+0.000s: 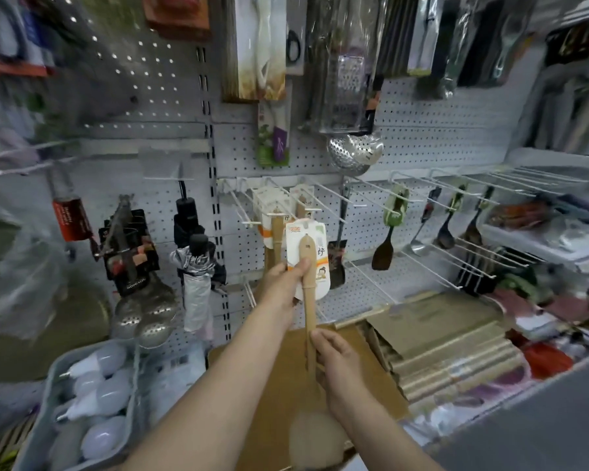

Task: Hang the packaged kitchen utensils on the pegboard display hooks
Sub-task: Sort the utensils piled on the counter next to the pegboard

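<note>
You have a long wooden spoon [309,311] standing almost straight up, with a white paper card [307,263] on its top end. The card sits just below the tip of a white hook [288,214] on the pegboard [422,144]. Two more carded spoons [275,229] already hang on that hook, just behind yours.

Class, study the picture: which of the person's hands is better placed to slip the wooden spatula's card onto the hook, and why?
Probably the left hand: it pinches the card at the wooden spatula top, just below the hook. The right hand grips the handle lower, only steadying.
</note>
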A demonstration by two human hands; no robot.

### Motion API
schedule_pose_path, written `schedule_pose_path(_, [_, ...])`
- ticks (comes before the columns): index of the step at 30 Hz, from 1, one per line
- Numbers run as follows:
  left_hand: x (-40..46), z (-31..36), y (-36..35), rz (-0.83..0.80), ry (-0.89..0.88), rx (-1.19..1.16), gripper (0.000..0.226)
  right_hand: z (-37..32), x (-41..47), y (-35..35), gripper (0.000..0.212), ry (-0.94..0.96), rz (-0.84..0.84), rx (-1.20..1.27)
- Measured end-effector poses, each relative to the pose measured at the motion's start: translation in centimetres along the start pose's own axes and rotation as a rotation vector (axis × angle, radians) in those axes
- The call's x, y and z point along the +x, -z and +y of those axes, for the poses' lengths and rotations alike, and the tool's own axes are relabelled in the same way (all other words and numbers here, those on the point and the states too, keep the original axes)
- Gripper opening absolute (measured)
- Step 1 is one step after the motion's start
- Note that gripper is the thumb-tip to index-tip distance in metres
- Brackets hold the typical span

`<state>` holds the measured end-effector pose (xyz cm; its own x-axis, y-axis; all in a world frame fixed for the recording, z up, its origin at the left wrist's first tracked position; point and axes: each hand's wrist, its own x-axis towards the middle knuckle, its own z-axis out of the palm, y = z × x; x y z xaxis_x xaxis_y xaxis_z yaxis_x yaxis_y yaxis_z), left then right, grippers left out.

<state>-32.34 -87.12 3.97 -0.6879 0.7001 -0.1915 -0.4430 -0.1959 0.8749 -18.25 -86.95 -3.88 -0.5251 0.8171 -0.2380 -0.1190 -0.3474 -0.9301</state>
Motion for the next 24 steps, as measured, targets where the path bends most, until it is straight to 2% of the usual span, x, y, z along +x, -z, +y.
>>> schedule_pose_path(3, [-1.9,1.2,-2.3,0.083,-0.009,0.025,0.042,-1.0,1.5,1.2,0.006,-0.013,-0.058,-0.024])
schedule_pose_path(5, [-1.4,1.1,-2.8,0.130,-0.014,0.019,0.024,-1.5,2.5,1.6,0.005,-0.025,-0.095,-0.023])
schedule_pose_path(10, [0.7,0.5,-2.9,0.194,-0.027,0.021,0.018,-1.3,5.4,2.0,0.004,-0.085,-0.157,-0.005])
schedule_pose_path(16, [3.8,0.4,-1.7,0.242,-0.042,0.046,0.028,-0.5,8.8,0.5,0.007,-0.118,-0.228,-0.026])
schedule_pose_path(24, [8.5,1.5,-0.4,0.256,-0.075,0.072,0.016,-0.2,14.4,-2.8,0.008,-0.155,-0.241,-0.022])
